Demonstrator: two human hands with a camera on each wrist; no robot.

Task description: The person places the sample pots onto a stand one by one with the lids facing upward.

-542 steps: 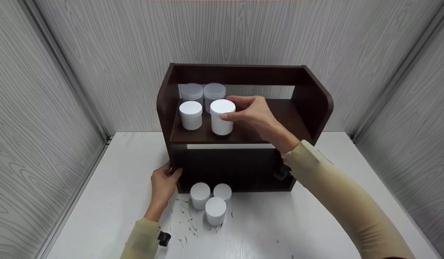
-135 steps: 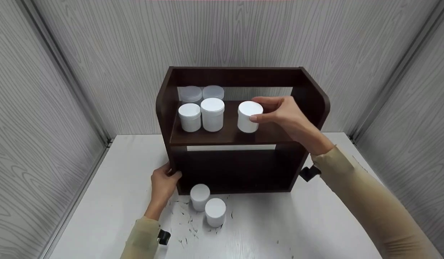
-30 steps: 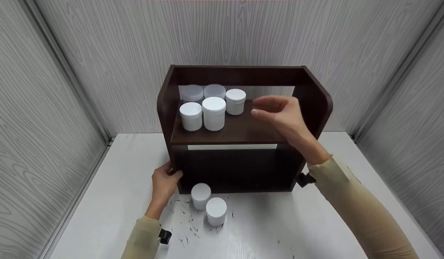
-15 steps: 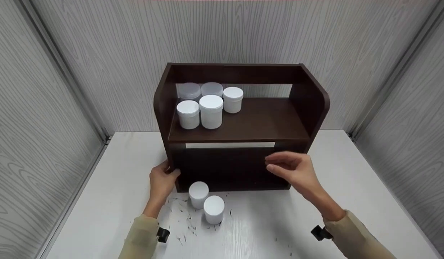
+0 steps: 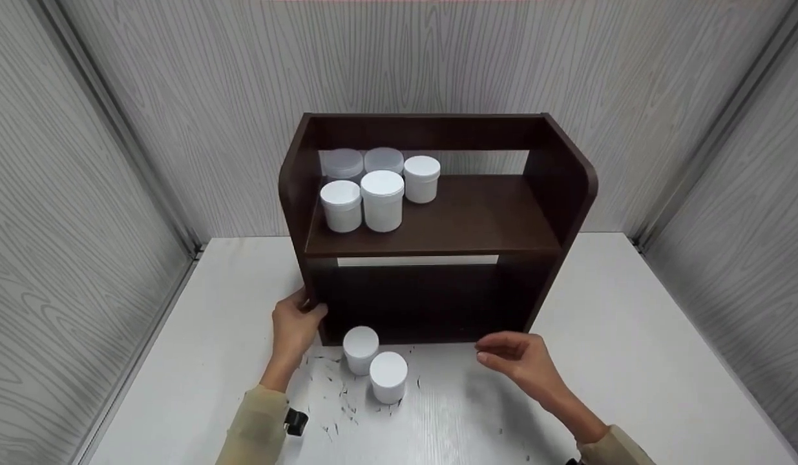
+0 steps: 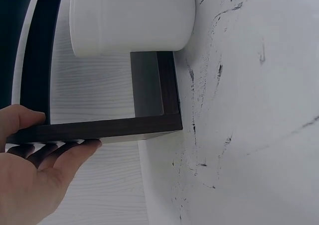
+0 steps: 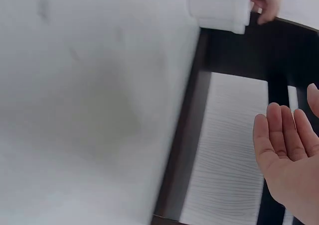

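In the head view my left hand (image 5: 296,326) grips the lower left side panel of a dark brown two-tier shelf (image 5: 489,216). The left wrist view shows its thumb on one face of that panel and fingers (image 6: 75,158) on the other. My right hand (image 5: 525,365) hovers over the table in front of the shelf's lower right corner. It holds nothing, and its fingers are relaxed and a little bent. Left of it, two white lidded jars, a rear jar (image 5: 360,350) and a front jar (image 5: 388,378), stand upright on the table near the shelf's front edge.
On the upper tier's left half stand a short white jar (image 5: 342,206), a taller white jar (image 5: 382,201), a small white jar (image 5: 422,179) and two translucent-looking jars (image 5: 384,158) behind. Dark scuffs mark the white table (image 5: 450,413). Grey wood-grain walls (image 5: 424,58) enclose the table.
Since the oldest frame, a tall jar and then a small jar were placed on the upper tier. My right hand has let go and come down toward the table. My left hand stays put.
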